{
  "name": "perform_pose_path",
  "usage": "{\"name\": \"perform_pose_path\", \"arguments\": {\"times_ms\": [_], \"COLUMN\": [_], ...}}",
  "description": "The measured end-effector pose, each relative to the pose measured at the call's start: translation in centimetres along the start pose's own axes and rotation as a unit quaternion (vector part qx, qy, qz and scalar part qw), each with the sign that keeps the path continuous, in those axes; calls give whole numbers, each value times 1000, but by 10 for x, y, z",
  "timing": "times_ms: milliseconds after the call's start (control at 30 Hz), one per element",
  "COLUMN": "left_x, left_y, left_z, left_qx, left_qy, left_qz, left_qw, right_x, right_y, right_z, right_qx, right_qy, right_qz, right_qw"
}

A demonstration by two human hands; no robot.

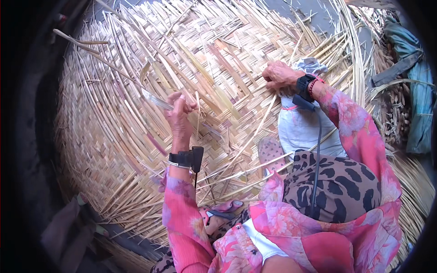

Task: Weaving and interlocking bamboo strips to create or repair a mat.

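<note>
My left hand is raised over the woven mat, its fingers curled around a pale, flat, blade-like piece. Whether that piece is a knife or a split strip I cannot make out. Farther right, my right hand is closed above a white cloth wrap that covers my lower leg and is tied with pink string. A long straw-coloured strip runs from beneath its fingers down to the left. Below both hands spreads a large round mat of woven pale strips, with many loose strips lying across it.
A bundle of long strips curves along the right side. Beyond it lie a blue-green sheet and a dark flat piece. My patterned shoe rests on the mat. Dark cloth shows at the lower left.
</note>
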State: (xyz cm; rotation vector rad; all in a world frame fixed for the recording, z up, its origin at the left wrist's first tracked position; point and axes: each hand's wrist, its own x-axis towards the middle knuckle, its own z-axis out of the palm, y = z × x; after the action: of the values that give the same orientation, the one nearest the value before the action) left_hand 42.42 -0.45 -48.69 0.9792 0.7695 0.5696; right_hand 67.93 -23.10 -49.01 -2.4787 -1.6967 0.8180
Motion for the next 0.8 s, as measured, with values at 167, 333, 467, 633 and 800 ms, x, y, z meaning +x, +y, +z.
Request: {"name": "perform_pose_path", "arguments": {"times_ms": [167,333,467,633,800], "left_x": [-8,-7,-1,1,10], "left_y": [6,3,-3,-4,-13], "left_z": [1,3,2,17,27], "left_qx": [42,157,167,191,230], "left_qy": [-109,-158,-144,-147,-134], "left_qz": [-25,6,13,-4,-89], "left_qw": [993,975,975,970,960], "right_x": [6,36,28,16,47], "right_y": [22,-5,-12,9,-59], "right_z": [-1,-20,-41,-14,-62], "right_qx": [113,17,45,28,-136], "right_qy": [-166,133,-94,41,229], "right_qz": [48,-120,-37,-66,-208], "right_qw": [978,984,994,997,941]}}
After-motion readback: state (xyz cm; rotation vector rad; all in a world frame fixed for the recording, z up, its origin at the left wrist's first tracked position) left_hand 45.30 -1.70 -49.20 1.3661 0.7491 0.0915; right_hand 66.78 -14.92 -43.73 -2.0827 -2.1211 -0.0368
